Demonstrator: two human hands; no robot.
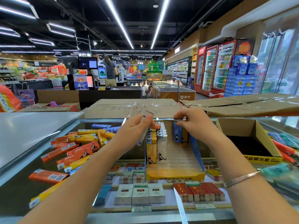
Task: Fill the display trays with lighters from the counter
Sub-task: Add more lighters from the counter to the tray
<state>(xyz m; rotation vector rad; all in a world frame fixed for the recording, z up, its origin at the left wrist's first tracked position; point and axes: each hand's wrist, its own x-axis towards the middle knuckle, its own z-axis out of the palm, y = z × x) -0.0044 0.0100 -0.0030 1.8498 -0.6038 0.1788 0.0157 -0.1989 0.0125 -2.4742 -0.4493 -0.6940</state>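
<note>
Head cam: loose lighters [77, 147] left of tray [175, 174], carton [249, 126] right.

The display tray [175, 174] stands on the glass counter [19, 188], between a loose pile of lighters [76, 151] to its left and an open cardboard box [249, 139] to its right. Upright lighters [156, 143] fill the tray's left side in rows. Sealed cartons [129, 107] lie behind the counter, and cigarette packs [140, 193] sit beneath the glass
</note>
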